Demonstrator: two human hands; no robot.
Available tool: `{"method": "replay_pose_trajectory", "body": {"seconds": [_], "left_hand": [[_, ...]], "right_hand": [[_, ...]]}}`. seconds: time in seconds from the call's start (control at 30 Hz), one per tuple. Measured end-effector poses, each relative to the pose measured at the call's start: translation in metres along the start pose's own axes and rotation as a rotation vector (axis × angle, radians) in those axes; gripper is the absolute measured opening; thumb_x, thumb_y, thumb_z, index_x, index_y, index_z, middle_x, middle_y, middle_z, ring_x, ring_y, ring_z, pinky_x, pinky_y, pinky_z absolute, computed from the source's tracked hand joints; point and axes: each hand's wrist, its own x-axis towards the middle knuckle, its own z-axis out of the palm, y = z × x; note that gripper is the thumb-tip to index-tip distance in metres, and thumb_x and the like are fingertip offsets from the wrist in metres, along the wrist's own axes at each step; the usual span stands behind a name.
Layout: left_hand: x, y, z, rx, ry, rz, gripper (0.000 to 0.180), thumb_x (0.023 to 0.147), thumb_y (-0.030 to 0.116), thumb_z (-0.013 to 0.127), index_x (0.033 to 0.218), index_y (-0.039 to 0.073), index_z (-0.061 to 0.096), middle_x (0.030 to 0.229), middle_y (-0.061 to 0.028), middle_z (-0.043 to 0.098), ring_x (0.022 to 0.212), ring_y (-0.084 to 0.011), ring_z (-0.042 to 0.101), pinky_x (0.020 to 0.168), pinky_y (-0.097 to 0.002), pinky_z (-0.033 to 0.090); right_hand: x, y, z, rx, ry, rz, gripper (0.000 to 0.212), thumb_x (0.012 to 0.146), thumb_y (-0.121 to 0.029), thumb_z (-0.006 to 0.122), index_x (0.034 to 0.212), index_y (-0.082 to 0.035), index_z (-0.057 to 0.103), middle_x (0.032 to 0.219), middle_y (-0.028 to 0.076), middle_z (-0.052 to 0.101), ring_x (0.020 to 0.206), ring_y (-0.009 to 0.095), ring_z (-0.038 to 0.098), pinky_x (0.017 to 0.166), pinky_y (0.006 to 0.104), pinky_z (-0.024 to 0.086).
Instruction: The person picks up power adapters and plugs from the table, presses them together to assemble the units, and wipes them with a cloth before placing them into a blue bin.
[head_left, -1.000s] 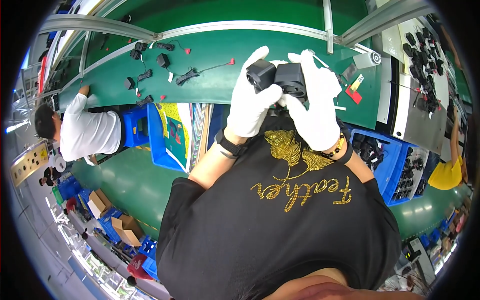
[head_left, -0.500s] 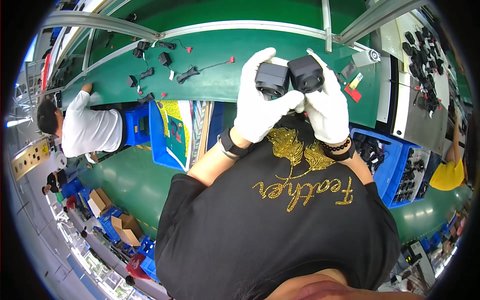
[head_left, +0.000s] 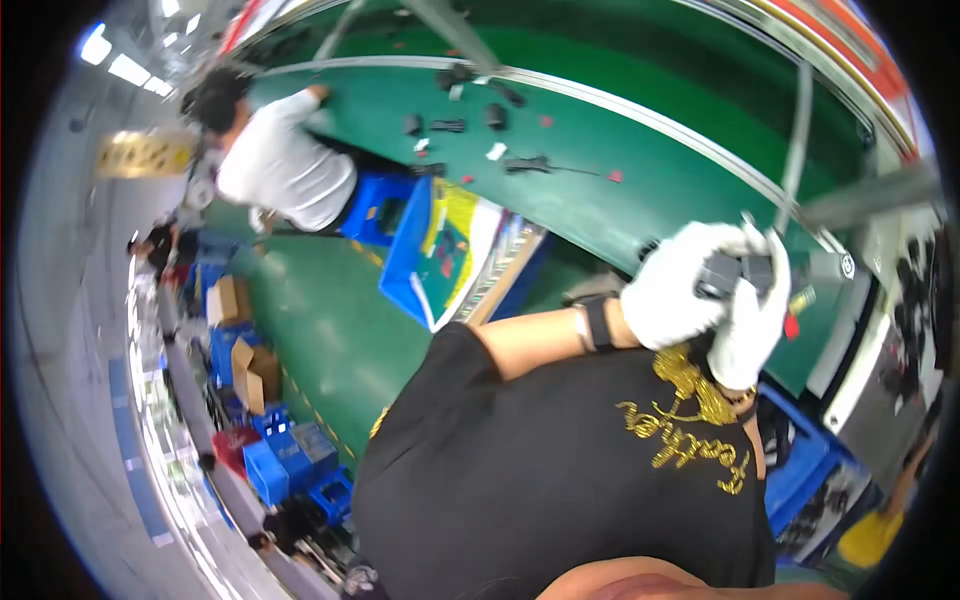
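Observation:
Both hands wear white gloves and are held close together over the near edge of the green bench (head_left: 590,130). My left hand (head_left: 675,290) is closed around a black power adapter (head_left: 717,276). A second black power adapter (head_left: 758,272) sits against the first, gripped by my right hand (head_left: 750,330). The two blocks are side by side, and glove fingers cover part of each. Motion blur hides their finer details.
Several black adapters with cables (head_left: 527,164) lie on the bench to the left. A blue bin (head_left: 400,275) with coloured sheets stands below the bench edge; another blue bin (head_left: 800,480) is at right. A co-worker in white (head_left: 290,165) sits at far left. Metal frame posts (head_left: 797,140) rise from the bench.
The view has swung, so bench and hands appear turned and farther right. Both hands still hold the adapters, which now look more covered by the gloves.

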Motion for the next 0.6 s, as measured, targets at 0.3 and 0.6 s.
{"method": "replay_pose_trajectory", "body": {"seconds": [0.3,0.6], "left_hand": [[-0.002,-0.007,0.006,0.161,0.090,-0.007,0.046,0.065,0.007,0.071,0.107,0.006,0.053,0.102,-0.0121,0.056,0.096,-0.0294,0.057,0.084,-0.0352,0.046],[0.000,-0.009,-0.005,0.179,0.200,0.018,0.044,0.064,0.004,0.074,0.103,0.007,0.054,0.097,-0.0113,0.057,0.093,-0.0303,0.058,0.081,-0.0355,0.048]], "right_hand": [[0.013,0.032,-0.005,-0.003,0.048,0.019,0.010,0.093,-0.006,0.042,0.100,-0.003,0.049,0.104,0.009,0.056,0.096,0.016,0.053,0.091,0.0291,0.041],[0.018,0.022,0.026,0.102,0.084,0.127,0.018,0.093,-0.010,0.040,0.103,0.001,0.052,0.092,0.009,0.058,0.086,0.016,0.055,0.085,0.0298,0.044]]}}
